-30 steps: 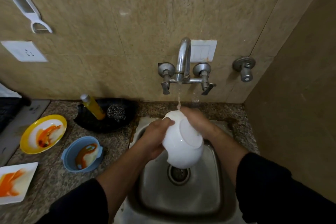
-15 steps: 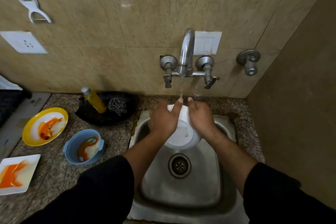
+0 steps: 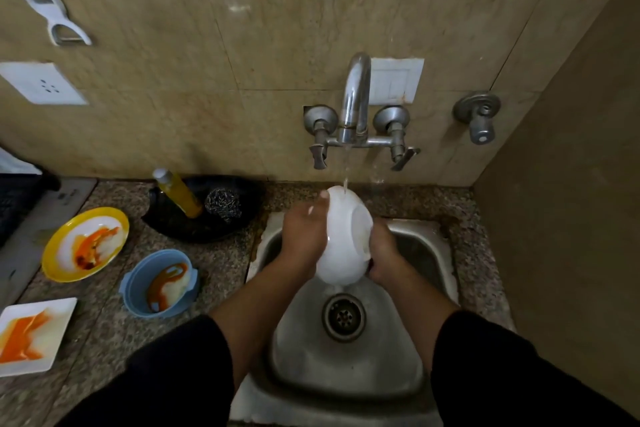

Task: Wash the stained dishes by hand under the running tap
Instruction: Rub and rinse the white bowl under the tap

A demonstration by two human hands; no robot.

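1. Head view, the grip. A white bowl (image 3: 344, 236) is clamped between both hands over the sink (image 3: 349, 367). The left hand (image 3: 304, 236) presses flat on its left flank, fingertips reaching the top rim; the right hand (image 3: 384, 255) cups its lower right side. Both hands are closed on the bowl. It stands on edge, underside toward the camera, probably so water sheets off.
2. Above the grip: the tap (image 3: 355, 104) runs, and its thin stream lands on the bowl's top edge. Holding it high under the spout likely lets runoff fall to the drain (image 3: 343, 317) directly below.
3. Left of the grip, on the counter (image 3: 221, 263): a blue bowl (image 3: 159, 282), a yellow plate (image 3: 86, 244) and a white square plate (image 3: 34, 334), all streaked orange and unwashed. Judgement: the task is at an early stage.
4. Up-left of the grip: a black dish (image 3: 204, 215) holding a yellow bottle (image 3: 178, 194) and a steel scrubber (image 3: 223, 203), within the left hand's reach.
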